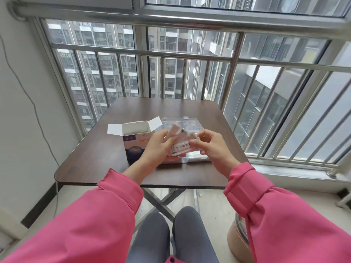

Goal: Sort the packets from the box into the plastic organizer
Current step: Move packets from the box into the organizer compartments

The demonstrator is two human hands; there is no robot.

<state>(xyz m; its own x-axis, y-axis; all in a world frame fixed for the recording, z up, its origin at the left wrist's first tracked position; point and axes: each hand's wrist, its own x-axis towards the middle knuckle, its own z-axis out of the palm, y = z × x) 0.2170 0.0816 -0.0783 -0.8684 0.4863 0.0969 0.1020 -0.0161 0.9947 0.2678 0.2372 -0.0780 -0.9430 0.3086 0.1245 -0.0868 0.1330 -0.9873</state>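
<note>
An open cardboard box point(133, 137) with white flaps and purple sides stands on the brown table point(190, 173), left of centre. Right of it lies a clear plastic organizer point(191, 122), its lid open. Above the organizer my left hand point(155, 147) grips a fanned bunch of small white and pink packets point(180, 143). My right hand point(210, 147) pinches the right end of the frontmost packet with thumb and fingertips. The organizer's compartments are partly hidden behind my hands and the packets.
A metal window railing point(190, 56) runs behind and to the right of the table. A round lidded container point(239, 238) stands on the floor under my right arm. A cable point(34, 105) hangs down the left wall. My knees are below the table's front edge.
</note>
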